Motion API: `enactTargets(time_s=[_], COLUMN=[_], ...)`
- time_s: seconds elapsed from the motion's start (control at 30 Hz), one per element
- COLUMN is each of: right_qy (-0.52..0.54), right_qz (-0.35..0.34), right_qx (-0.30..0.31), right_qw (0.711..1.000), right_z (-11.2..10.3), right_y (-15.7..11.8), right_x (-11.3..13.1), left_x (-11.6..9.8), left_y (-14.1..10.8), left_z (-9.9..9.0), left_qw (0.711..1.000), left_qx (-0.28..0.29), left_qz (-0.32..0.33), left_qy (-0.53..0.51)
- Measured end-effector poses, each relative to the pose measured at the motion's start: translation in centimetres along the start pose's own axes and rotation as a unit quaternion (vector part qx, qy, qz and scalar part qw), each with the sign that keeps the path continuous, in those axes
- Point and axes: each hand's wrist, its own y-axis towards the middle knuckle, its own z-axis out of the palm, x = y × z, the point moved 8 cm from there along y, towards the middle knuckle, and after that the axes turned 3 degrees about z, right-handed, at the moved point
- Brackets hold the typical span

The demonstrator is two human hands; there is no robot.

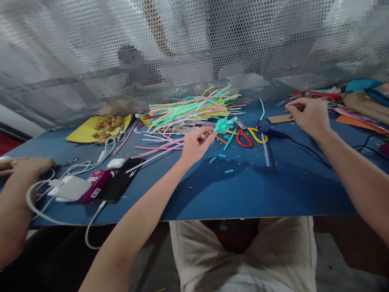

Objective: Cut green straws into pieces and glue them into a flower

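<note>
Turquoise bundle (pixel 225 125) appearing already shaped; I'm pinching it in left hand (pixel 195 146); right hand (pixel 310 116) hovering half-curled, grip unclear; loose stems (pixel 190 111) lying unworked.

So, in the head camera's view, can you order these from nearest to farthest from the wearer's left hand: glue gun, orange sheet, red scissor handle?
From the left hand:
1. Red scissor handle: a little to its right.
2. Glue gun: farther right, past that handle.
3. Orange sheet: far right, beyond the right hand.
</note>
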Motion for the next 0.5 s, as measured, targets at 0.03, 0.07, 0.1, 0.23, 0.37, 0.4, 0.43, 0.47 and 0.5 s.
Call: enactTargets(time_s=[0.03, 0.07, 0.1, 0.23, 0.37, 0.4, 0.43, 0.47, 0.5], right_qy=[-0.006, -0.014, -0.02, -0.033, -0.035, -0.03, -0.025, -0.022, -0.019], right_qz=[-0.01, -0.022, -0.031, -0.045, -0.057, -0.06, -0.062, -0.062, -0.06], right_qx=[-0.003, -0.008, -0.012, -0.023, -0.017, -0.011, -0.005, 0.0, 0.004], right_qw=[1.0, 1.0, 0.999, 0.998, 0.998, 0.998, 0.998, 0.998, 0.998], right_z=[0.0, -0.1, -0.2, -0.1, 0.3, 0.4, 0.6, 0.7, 0.8], right_y=[0.0, -0.1, 0.0, 0.0, -0.2, -0.4, -0.5, -0.6, -0.8], right_x=[0.2, 0.4, 0.5, 0.7, 1.4, 1.6, 1.8, 2.1, 2.2], left_x=[0.0, -0.1, -0.1, -0.3, -0.1, 0.1, 0.3, 0.5, 0.7], left_y=[0.0, 0.0, 0.0, 0.0, 0.2, 0.3, 0.4, 0.5, 0.6], left_z=[0.0, 0.0, 0.0, 0.0, -0.6, -1.0, -1.4, -1.8, -2.2], left_qw=[1.0, 1.0, 1.0, 1.0, 1.0, 0.999, 0.998, 0.997, 0.996], left_qx=[-0.001, -0.002, -0.003, -0.003, -0.023, -0.036, -0.051, -0.068, -0.085], left_qz=[0.002, 0.005, 0.008, 0.012, 0.001, -0.005, -0.011, -0.017, -0.021], left_qy=[0.001, 0.002, 0.002, 0.003, 0.012, 0.015, 0.019, 0.022, 0.026])
